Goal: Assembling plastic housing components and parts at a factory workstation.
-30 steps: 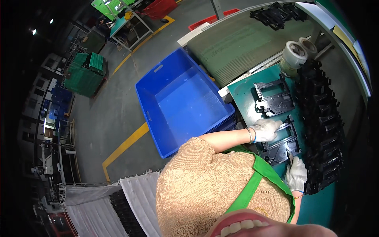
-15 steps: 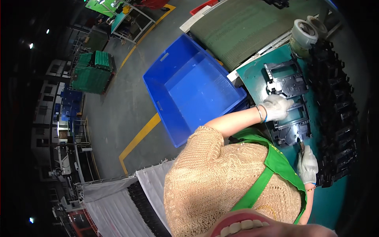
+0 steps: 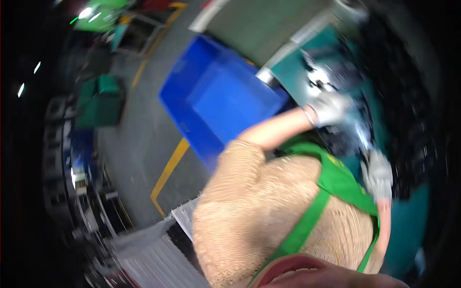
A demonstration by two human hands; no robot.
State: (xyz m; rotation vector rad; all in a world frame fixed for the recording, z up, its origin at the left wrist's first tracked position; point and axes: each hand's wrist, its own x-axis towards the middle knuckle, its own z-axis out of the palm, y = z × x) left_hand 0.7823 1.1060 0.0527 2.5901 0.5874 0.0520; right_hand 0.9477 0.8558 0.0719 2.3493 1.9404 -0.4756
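right of centre, the gloved left hand (image 3: 330,109) is lying along the upper edge of a black molded frame (image 3: 338,141), probably steadying it against the green bench (image 3: 408,223). the gloved right hand (image 3: 378,173) is reaching its lower end, perhaps working opposite that brace. blur is hiding whether either is gripping. a second molded frame (image 3: 338,72) is lying just above, seemingly within reach; dark parts (image 3: 403,115) are crowding the far right, apparently leaving working room.
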